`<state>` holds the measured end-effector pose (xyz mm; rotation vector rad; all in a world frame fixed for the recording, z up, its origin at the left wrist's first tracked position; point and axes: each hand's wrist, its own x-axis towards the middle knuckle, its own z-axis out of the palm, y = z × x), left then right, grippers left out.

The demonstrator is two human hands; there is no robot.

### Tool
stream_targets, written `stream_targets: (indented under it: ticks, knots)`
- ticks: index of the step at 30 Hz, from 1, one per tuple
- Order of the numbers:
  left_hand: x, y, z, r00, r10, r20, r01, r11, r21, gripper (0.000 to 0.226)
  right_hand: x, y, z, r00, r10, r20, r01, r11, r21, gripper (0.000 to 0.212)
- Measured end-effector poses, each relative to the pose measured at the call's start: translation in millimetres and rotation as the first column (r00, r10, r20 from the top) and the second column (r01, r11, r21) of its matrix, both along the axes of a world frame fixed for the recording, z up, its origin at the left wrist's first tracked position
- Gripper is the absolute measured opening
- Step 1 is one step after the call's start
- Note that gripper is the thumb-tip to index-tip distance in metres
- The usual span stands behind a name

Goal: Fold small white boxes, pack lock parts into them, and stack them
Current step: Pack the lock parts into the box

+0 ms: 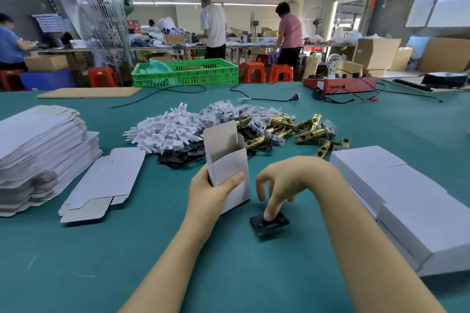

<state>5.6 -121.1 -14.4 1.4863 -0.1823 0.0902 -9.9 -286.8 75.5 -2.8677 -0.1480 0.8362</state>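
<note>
A worker's two bare hands are busy at a teal felt-covered table [76, 249]; the left hand [207, 192] grips one small white cardboard box [227, 160], standing upright with its top flap open, thumb curled across the front panel and fingers hidden behind it; the right hand [276, 185] arches just beside the box, to its right, one fingertip pressing down on a single flat black metal plate [269, 222] that lies on the cloth near the box's lower corner, the other fingers loosely curled and holding nothing; whether the thumb also touches the plate cannot be told. Beyond the box lie three heaps too tangled to count: white plastic pieces [165, 132], black plates [183, 155] like the one under the finger, and brass-coloured latch bolts [287, 129], some in clear bags. To the left rises one tall stack of flat white box blanks [40, 150], with a short pile of unfolded blanks [104, 183] lying beside it; to the right, closed white boxes [396, 201] sit packed in a block, their number unclear. Farther back stand one green plastic crate [185, 72], one red tester box carrying a clear light bulb [333, 62], and a black power cable [267, 99]; four people work at distant benches.
</note>
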Motion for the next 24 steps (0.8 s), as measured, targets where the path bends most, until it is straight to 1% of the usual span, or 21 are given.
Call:
stream_targets:
  ticks: [2, 4, 6, 8, 12, 17, 20, 22, 24]
  knots:
    - [0.7, 0.1, -0.6, 1.0, 0.008, 0.002, -0.008, 1.0, -0.005, 0.023, 0.5, 5.3, -6.8, 0.999, 0.019, -0.035, -0.02, 0.999, -0.034, 0.045]
    - [0.9, -0.2, -0.8, 1.0, 0.008, 0.001, -0.008, 1.0, -0.012, 0.023, 1.8, 10.1, -14.1, 0.998, 0.055, -0.027, -0.058, 0.994, -0.095, 0.047]
    - [1.1, -0.3, -0.7, 1.0, 0.009, 0.004, -0.009, 1.0, -0.013, 0.025, 3.5, 12.9, -19.9, 0.996, 0.083, -0.016, -0.084, 0.989, -0.121, 0.041]
    - [0.7, -0.3, -0.3, 1.0, 0.004, 0.008, -0.004, 1.0, -0.013, 0.026, 4.8, 12.5, -21.6, 0.997, 0.081, -0.009, -0.081, 0.992, -0.095, 0.032]
    - [-0.5, -0.2, 0.7, 1.0, -0.006, 0.012, 0.006, 1.0, -0.016, 0.026, 5.5, 0.6, -13.5, 0.997, 0.052, 0.054, -0.052, 0.999, 0.003, 0.029]
    - [-3.1, 1.1, 2.7, 0.999, -0.042, -0.008, 0.042, 0.998, -0.037, 0.03, -1.5, -25.5, 2.9, 0.977, -0.096, 0.189, 0.054, 0.974, 0.219, 0.026]
    - [-4.2, 1.5, 3.3, 0.998, -0.064, -0.012, 0.063, 0.998, -0.029, 0.029, -8.9, -38.4, 14.5, 0.933, -0.202, 0.297, 0.083, 0.926, 0.369, 0.017]
    - [-5.1, 1.4, 3.3, 0.996, -0.092, -0.017, 0.092, 0.996, -0.013, 0.026, -13.7, -43.8, 23.8, 0.893, -0.248, 0.375, 0.077, 0.906, 0.415, 0.012]
    - [-6.8, 0.9, 4.0, 0.991, -0.134, -0.016, 0.135, 0.991, 0.006, 0.027, -17.6, -46.5, 33.2, 0.817, -0.306, 0.488, 0.069, 0.894, 0.443, 0.005]
